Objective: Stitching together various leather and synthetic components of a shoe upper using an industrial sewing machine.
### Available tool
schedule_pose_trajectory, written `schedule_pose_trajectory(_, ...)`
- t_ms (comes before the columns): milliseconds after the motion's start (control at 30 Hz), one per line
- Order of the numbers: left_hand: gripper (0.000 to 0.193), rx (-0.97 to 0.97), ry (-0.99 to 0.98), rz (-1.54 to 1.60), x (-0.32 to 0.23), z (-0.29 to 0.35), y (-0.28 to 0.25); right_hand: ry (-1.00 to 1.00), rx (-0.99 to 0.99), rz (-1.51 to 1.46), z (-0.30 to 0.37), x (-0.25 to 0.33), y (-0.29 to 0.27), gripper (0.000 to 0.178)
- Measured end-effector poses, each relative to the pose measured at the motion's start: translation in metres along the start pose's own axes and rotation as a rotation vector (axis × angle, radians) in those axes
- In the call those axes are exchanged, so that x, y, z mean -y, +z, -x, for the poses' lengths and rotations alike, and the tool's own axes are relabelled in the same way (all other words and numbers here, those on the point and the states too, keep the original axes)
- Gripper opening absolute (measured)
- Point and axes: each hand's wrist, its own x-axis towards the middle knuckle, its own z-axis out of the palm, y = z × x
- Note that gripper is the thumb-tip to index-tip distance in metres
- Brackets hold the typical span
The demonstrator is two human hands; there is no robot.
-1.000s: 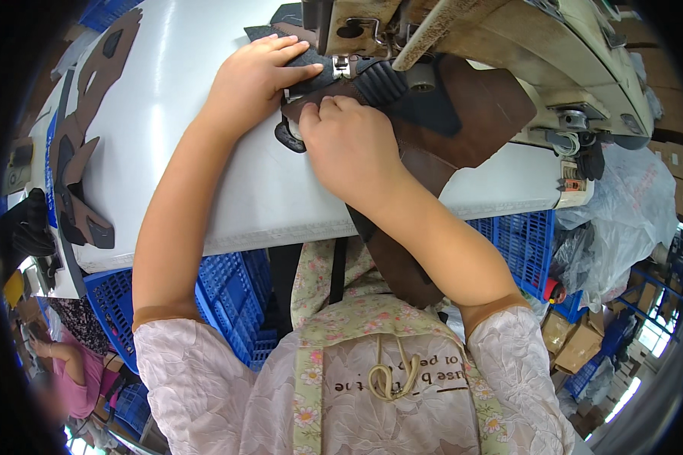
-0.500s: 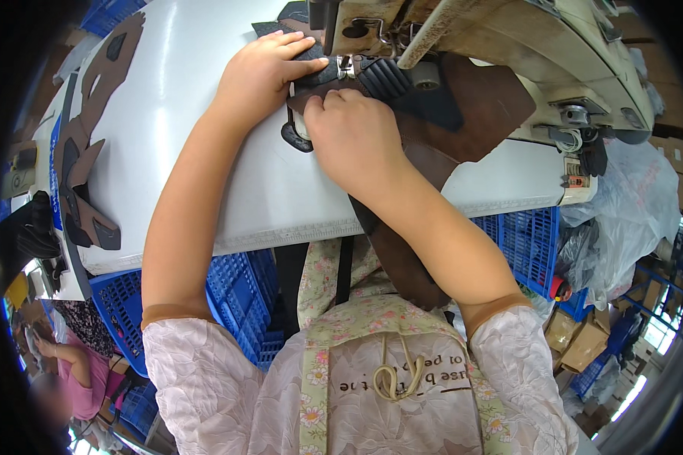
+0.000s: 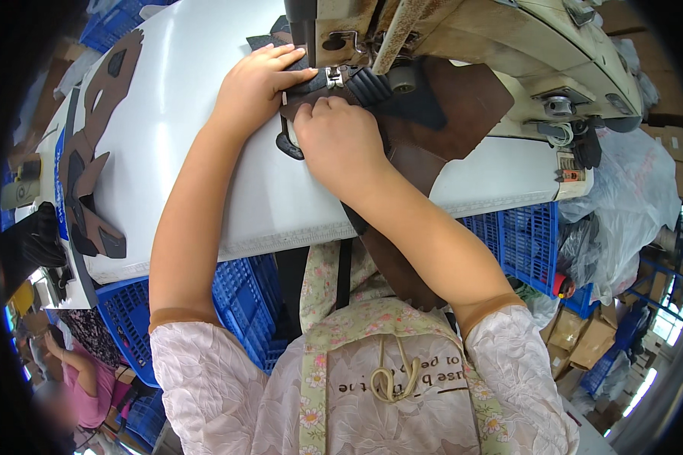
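My left hand (image 3: 254,85) lies flat with its fingers stretched out over dark material on the white sewing table, its thumb just left of the metal presser foot (image 3: 334,77). Close below the foot, my right hand (image 3: 341,140) has its fingers curled and pressed on a brown leather piece (image 3: 474,110). That leather runs right, under the sewing machine (image 3: 470,34), and a strip hangs over the table's near edge. A black ribbed part (image 3: 368,88) sits right of the foot. From under my right hand a black curved end (image 3: 288,148) sticks out; its kind is hidden.
Cut brown and black leather pieces (image 3: 91,171) lie along the table's left side. Blue plastic crates (image 3: 243,299) stand beneath the near edge, with another blue crate (image 3: 520,239) at the right. Clear plastic bags (image 3: 630,197) hang past the table's right end. A person (image 3: 91,379) sits at the lower left.
The whole view has shifted and turned slightly. Both hands keep nearly the same places beside the presser foot, and the leather shows no clear movement.
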Motion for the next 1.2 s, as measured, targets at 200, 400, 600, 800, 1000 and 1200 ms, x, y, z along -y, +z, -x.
schedule_pose_trajectory(200,0.05,-0.163,0.123,0.117,0.003,-0.003,0.005,0.015,-0.031,0.017,0.001,0.0,0.002,0.012)
schedule_pose_trajectory(400,0.046,-0.124,0.121,0.121,0.003,-0.004,0.004,0.013,-0.02,0.02,0.002,0.0,0.002,0.013)
schedule_pose_trajectory(600,0.047,-0.023,0.039,0.119,0.005,-0.001,0.001,-0.009,-0.025,0.086,0.002,0.003,0.005,0.013)
schedule_pose_trajectory(800,0.047,-0.043,0.066,0.137,0.002,-0.003,-0.002,0.004,-0.057,0.1,0.004,0.004,0.003,0.014)
schedule_pose_trajectory(1000,0.045,-0.08,0.084,0.165,0.0,-0.004,0.002,-0.098,0.146,-0.546,0.074,0.03,-0.034,0.032)
schedule_pose_trajectory(1200,0.045,-0.105,0.133,0.162,-0.001,-0.005,-0.004,0.444,1.069,-1.181,0.233,-0.003,-0.099,0.058)
